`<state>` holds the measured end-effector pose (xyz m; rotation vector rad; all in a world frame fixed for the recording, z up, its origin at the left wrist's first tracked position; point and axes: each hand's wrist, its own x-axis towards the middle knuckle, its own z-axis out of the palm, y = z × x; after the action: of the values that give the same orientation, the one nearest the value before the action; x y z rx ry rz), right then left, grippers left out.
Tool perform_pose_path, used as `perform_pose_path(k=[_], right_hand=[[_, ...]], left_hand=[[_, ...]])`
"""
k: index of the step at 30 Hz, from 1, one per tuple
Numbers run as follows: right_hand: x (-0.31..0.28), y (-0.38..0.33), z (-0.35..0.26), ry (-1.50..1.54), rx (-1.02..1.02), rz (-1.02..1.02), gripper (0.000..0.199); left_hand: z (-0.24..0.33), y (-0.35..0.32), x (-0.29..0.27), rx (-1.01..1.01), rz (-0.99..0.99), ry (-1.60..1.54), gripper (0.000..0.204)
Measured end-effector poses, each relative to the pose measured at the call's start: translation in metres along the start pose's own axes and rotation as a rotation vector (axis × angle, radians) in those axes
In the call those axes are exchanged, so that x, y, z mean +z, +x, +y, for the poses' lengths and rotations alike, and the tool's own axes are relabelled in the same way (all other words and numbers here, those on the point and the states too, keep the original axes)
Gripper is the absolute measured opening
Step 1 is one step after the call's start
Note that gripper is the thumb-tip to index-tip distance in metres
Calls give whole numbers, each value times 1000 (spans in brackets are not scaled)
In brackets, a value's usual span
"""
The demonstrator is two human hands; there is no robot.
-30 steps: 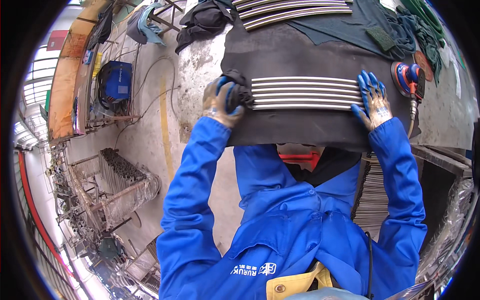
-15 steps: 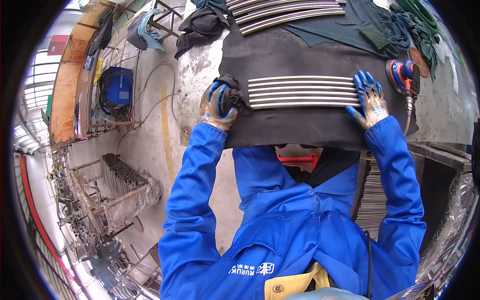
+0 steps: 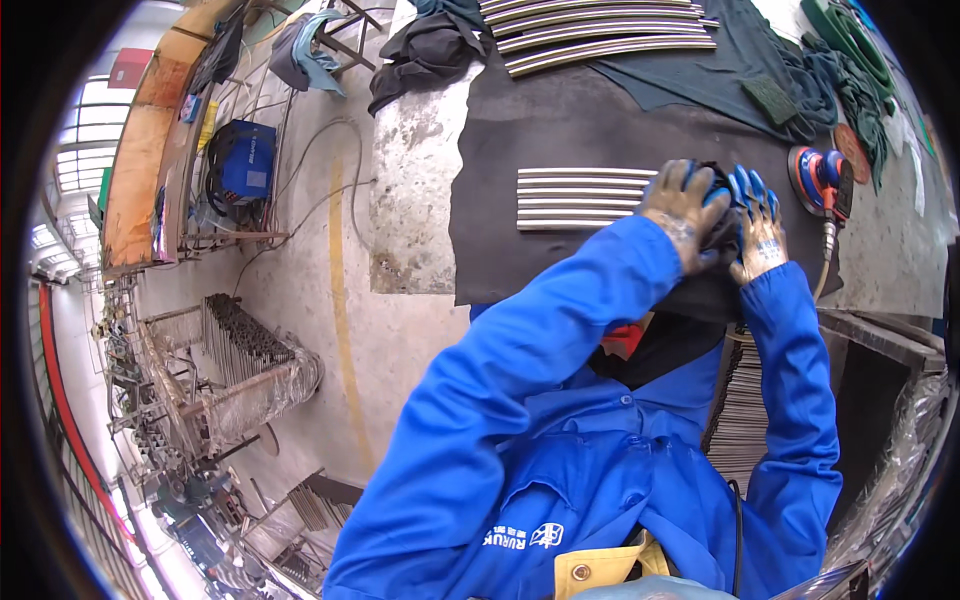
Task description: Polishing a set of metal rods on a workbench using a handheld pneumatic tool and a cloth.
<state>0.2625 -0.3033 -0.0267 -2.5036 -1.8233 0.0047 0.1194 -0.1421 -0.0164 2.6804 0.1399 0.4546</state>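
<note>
Several shiny metal tubes (image 3: 575, 199) lie side by side in a flat row on a dark mat (image 3: 490, 262). My left hand (image 3: 682, 210), in a glove with blue on the palm side, is closed around a crumpled black cloth (image 3: 718, 212) and presses it over the right part of the row. Just right of it, my gloved right hand (image 3: 762, 228) lies with fingers stretched out at the tubes' right ends. Those ends are hidden behind the hands and cloth. An orbital sander (image 3: 822, 172), blue and orange, stands to the right of my right hand.
More metal tubes (image 3: 605, 28) lie at the table's far side, beside a dark green cloth (image 3: 690, 78) and a green scouring pad (image 3: 770, 98). Dark rags (image 3: 425, 55) are piled far left. A hose (image 3: 828, 250) runs from the sander toward the near edge.
My left hand has travelled from the tubes' left ends to their right part, carrying the black cloth. My right hand remains at the right ends. The view has shifted slightly.
</note>
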Motion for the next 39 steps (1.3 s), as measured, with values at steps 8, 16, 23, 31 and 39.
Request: perform_pose_path(k=[8,16,23,31,39], right_hand=[[-14,-5,-9,29,50,7,97],[-6,1,-6,54,6,48,96],[-5,-4,-6,43,27,48,93],[2,1,-2,22,43,71,89],[6,10,3,-22,99,47,83]], left_hand=[[-78,-56,-52,-43,-30,17,70],[-167,-173,-117,-316,104,232,71],[-173,-182,-117,-353,190,141,71],[-167,-178,-122,-320,268,94,70],[-84,-111,-108,-24,323,-163,74]])
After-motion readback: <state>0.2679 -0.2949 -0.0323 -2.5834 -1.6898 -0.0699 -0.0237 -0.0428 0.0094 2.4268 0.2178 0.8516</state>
